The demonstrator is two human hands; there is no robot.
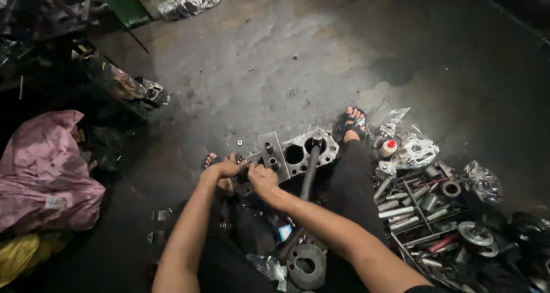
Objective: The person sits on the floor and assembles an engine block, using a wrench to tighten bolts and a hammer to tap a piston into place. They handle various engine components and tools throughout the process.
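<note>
Both hands close their grip at the near left end of a grey metal engine casting [298, 152] lying on the concrete floor [275, 69] between the person's sandalled feet. Left hand [224, 169] curls over a small dark part at the casting's edge; right hand [262, 179] clenches just beside it, what it holds hidden. Forearms reach forward and converge. A long dark bar [307, 181] leans from the casting toward the lap. Loose sockets and tools [418, 204] lie to the right, a pink bag [43, 167] left.
</note>
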